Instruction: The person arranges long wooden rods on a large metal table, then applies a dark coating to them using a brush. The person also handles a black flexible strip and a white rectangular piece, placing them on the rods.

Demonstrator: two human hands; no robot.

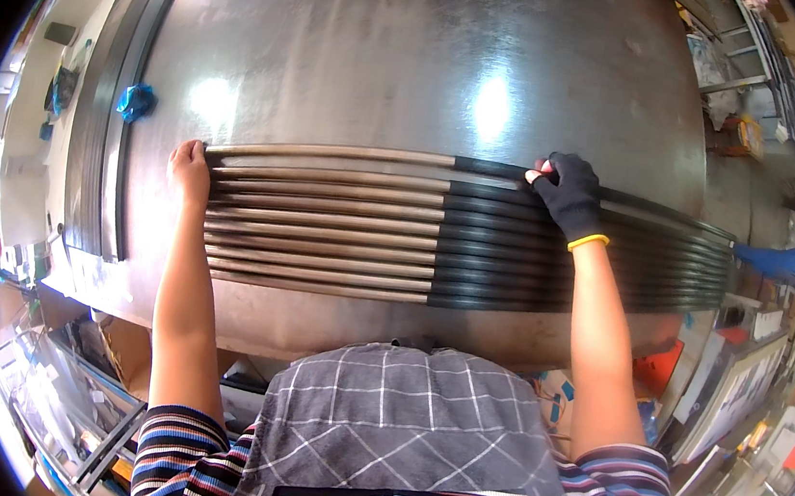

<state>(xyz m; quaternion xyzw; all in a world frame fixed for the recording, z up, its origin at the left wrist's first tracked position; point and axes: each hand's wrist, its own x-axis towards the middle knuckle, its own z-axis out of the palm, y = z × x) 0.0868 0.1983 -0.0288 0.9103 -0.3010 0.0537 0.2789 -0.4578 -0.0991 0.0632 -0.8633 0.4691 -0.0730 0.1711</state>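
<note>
A row of long slim rods (323, 222) lies side by side across the near part of a metal table (368, 71); their left portions are tan, their right portions black. The farthest rod (330, 152) sits slightly apart from the others. My bare left hand (189, 171) has its fingers closed around that rod's left end. Farther right, my right hand (573, 199), in a black glove with a yellow cuff, pinches the black part of the same rod between thumb and fingers. Part of the row behind the glove is hidden.
Long dark flat bars (101, 120) lie along the table's left side, with a crumpled blue plastic piece (137, 102) beside them. A ladder (739, 83) stands at the far right. Another person in blue trousers (772, 260) is beyond the table's right end.
</note>
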